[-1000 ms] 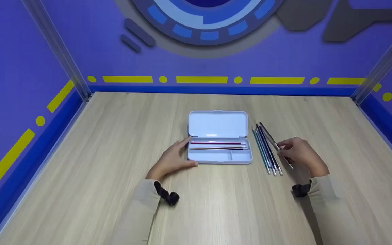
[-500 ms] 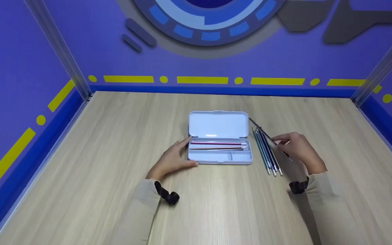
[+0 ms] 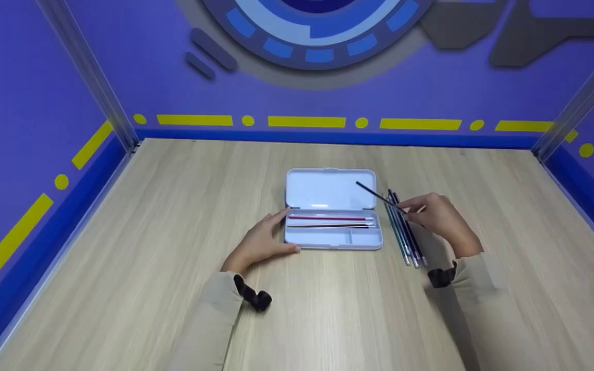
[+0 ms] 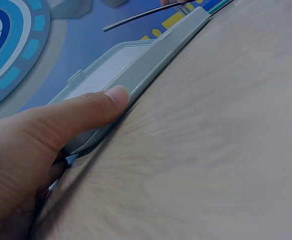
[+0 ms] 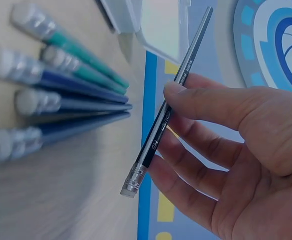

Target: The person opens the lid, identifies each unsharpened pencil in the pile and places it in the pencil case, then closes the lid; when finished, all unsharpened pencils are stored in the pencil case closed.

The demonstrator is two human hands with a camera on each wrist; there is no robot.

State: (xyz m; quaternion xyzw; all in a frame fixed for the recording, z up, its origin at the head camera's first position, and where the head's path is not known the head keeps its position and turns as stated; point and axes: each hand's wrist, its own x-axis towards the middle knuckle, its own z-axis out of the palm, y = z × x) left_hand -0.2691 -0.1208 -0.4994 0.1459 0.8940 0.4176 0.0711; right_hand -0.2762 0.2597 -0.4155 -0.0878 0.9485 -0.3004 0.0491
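Note:
My left hand (image 3: 260, 242) holds the left end of an open white pencil case (image 3: 317, 237), thumb against its front wall and fingers around the left side. In the right wrist view, my right hand (image 5: 256, 130) pinches a black pencil (image 5: 158, 127) with a silver stripe between thumb and fingers. That pencil is raised and slanted, its eraser end low, its far end in front of the case's lid (image 3: 323, 188) in the head view. Below the right hand lies a loose bundle of pencils (image 3: 402, 232), teal and dark blue. A red pencil (image 3: 323, 218) and a brown pencil (image 3: 328, 225) lie in the back compartment.
The case stands on a wooden table (image 3: 328, 309) with blue-purple walls (image 3: 317, 98) behind and at both sides. Its front part has a long compartment and a small one (image 3: 363, 236) at the right. Black straps with small cameras (image 3: 260, 300) sit on both wrists.
My right hand has lifted the black pencil off the right side of the bundle and carried it left and up toward the case. My left hand has stayed in place.

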